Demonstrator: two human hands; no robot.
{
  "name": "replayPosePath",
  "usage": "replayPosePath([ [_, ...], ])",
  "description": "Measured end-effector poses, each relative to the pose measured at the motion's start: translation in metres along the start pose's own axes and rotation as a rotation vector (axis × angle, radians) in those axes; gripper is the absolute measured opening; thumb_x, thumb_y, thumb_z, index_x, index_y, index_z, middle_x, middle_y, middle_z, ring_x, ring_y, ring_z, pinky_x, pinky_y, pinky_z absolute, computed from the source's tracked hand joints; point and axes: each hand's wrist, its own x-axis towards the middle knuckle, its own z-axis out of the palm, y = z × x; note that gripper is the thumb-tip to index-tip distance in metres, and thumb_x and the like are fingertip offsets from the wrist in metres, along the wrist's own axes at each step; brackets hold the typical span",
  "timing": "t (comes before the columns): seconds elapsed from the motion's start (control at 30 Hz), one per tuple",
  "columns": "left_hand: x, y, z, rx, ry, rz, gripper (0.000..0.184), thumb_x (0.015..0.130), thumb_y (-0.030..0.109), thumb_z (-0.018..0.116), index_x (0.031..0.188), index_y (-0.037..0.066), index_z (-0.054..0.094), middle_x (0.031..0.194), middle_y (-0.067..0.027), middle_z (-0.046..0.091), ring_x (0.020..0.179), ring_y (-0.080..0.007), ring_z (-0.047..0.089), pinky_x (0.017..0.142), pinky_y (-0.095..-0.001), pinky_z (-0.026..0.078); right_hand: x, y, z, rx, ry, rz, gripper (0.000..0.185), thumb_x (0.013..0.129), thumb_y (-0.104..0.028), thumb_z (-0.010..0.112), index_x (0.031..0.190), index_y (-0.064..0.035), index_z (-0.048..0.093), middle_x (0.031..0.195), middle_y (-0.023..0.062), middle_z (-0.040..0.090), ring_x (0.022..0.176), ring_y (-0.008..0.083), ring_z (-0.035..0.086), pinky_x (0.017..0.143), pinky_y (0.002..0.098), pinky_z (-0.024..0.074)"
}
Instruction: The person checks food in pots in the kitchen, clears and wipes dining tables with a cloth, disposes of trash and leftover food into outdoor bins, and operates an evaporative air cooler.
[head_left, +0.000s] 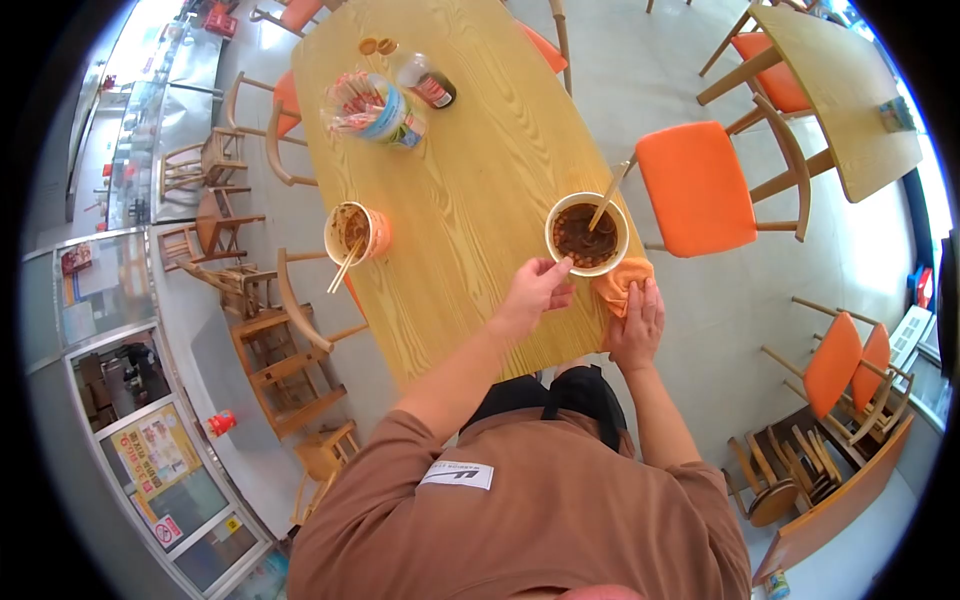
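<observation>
My left hand is at the near left rim of a white paper bowl, fingers curled and a fingertip over the edge. Dark brown broth with bean-like bits fills the bowl, and a pair of chopsticks leans out of it. Just right of the bowl, my right hand presses its fingers onto a bunched orange cloth at the table's edge. Part of the cloth is hidden under those fingers.
Across the wooden table stands a second paper bowl with chopsticks. Farther off are a container of wrapped sticks and a dark-sauce bottle. An orange chair is close on the right; stacked wooden chairs line the left.
</observation>
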Motion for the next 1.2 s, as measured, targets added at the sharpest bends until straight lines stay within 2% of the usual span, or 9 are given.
replayPosePath([
  [0.2, 0.014, 0.002, -0.003, -0.234, 0.030, 0.076, 0.015, 0.087, 0.010, 0.060, 0.097, 0.003, 0.051, 0.095, -0.0092, 0.061, 0.085, -0.0214, 0.063, 0.073, -0.0345, 0.055, 0.019, -0.018, 0.018, -0.030, 0.069, 0.248, 0.051, 0.083, -0.011, 0.059, 0.132, -0.0026, 0.049, 0.142, 0.0206, 0.038, 0.130, 0.0389, 0.036, 0.108, 0.0457, 0.0299],
  [0.5, -0.079, -0.032, -0.104, -0.367, 0.228, 0.142, 0.025, 0.089, 0.006, 0.052, 0.113, 0.001, 0.051, 0.106, -0.0124, 0.063, 0.090, -0.0227, 0.064, 0.080, -0.0377, 0.055, 0.150, -0.042, 0.090, 0.076, 0.229, 0.378, 0.053, 0.088, -0.013, 0.059, 0.137, -0.0018, 0.042, 0.147, 0.0199, 0.030, 0.135, 0.0372, 0.028, 0.110, 0.0446, 0.0265],
  [0.63, -0.110, -0.067, -0.154, -0.485, 0.416, 0.159, 0.024, 0.089, 0.005, 0.051, 0.113, 0.002, 0.051, 0.106, -0.0114, 0.063, 0.091, -0.0228, 0.064, 0.079, -0.0375, 0.056, 0.195, -0.063, 0.123, 0.095, 0.255, 0.337, 0.051, 0.086, -0.012, 0.060, 0.133, -0.0015, 0.045, 0.142, 0.0195, 0.038, 0.132, 0.0360, 0.033, 0.110, 0.0443, 0.0276],
  [0.73, -0.124, -0.094, -0.183, -0.570, 0.499, 0.194, 0.024, 0.089, 0.005, 0.051, 0.113, 0.003, 0.051, 0.106, -0.0112, 0.063, 0.091, -0.0227, 0.064, 0.079, -0.0372, 0.056, 0.197, -0.079, 0.151, 0.081, 0.242, 0.001, 0.044, 0.090, -0.017, 0.059, 0.130, -0.0046, 0.049, 0.133, 0.0160, 0.049, 0.127, 0.0335, 0.040, 0.108, 0.0428, 0.0310],
  [0.8, -0.124, -0.109, -0.201, -0.627, 0.548, 0.195, 0.023, 0.090, 0.004, 0.051, 0.113, 0.003, 0.051, 0.106, -0.0112, 0.063, 0.090, -0.0228, 0.064, 0.079, -0.0372, 0.056, 0.184, -0.114, 0.162, 0.356, 0.145, -0.273, 0.036, 0.090, -0.009, 0.056, 0.126, -0.0038, 0.052, 0.126, 0.0153, 0.054, 0.120, 0.0322, 0.047, 0.103, 0.0414, 0.0377],
  [0.9, -0.126, -0.111, -0.207, -0.710, 0.560, 0.227, 0.017, 0.089, 0.004, 0.053, 0.107, 0.003, 0.051, 0.097, -0.0099, 0.064, 0.082, -0.0219, 0.064, 0.075, -0.0355, 0.057, 0.164, -0.154, 0.154, 0.646, -0.099, -0.348, 0.031, 0.091, -0.002, 0.052, 0.122, -0.0030, 0.054, 0.123, 0.0139, 0.055, 0.115, 0.0287, 0.051, 0.098, 0.0387, 0.0426],
  [1.1, -0.125, -0.125, -0.216, -0.702, 0.450, 0.207, 0.021, 0.095, 0.014, 0.054, 0.113, 0.004, 0.050, 0.106, -0.0106, 0.063, 0.091, -0.0221, 0.064, 0.078, -0.0354, 0.057, 0.220, -0.129, 0.082, 1.391, -0.125, -0.266, 0.023, 0.091, 0.003, 0.050, 0.112, -0.0014, 0.057, 0.100, 0.0052, 0.058, 0.093, 0.0164, 0.055, 0.084, 0.0311, 0.0453],
  [1.17, -0.127, -0.128, -0.218, -0.699, 0.437, 0.180, 0.023, 0.095, 0.018, 0.055, 0.113, 0.004, 0.050, 0.106, -0.0102, 0.062, 0.092, -0.0221, 0.063, 0.078, -0.0355, 0.056, 0.235, -0.084, 0.080, 0.889, -0.070, -0.006, 0.034, 0.094, -0.010, 0.054, 0.126, -0.0008, 0.048, 0.109, 0.0092, 0.056, 0.098, 0.0201, 0.056, 0.091, 0.0339, 0.0449],
  [1.2, -0.128, -0.128, -0.218, -0.684, 0.423, 0.155, 0.025, 0.096, 0.022, 0.056, 0.112, 0.005, 0.050, 0.106, -0.0098, 0.061, 0.093, -0.0220, 0.063, 0.077, -0.0356, 0.055, 0.243, -0.076, 0.075, 0.617, 0.028, -0.081, 0.034, 0.093, -0.013, 0.056, 0.124, 0.0003, 0.050, 0.114, 0.0137, 0.055, 0.104, 0.0243, 0.055, 0.094, 0.0345, 0.0435],
])
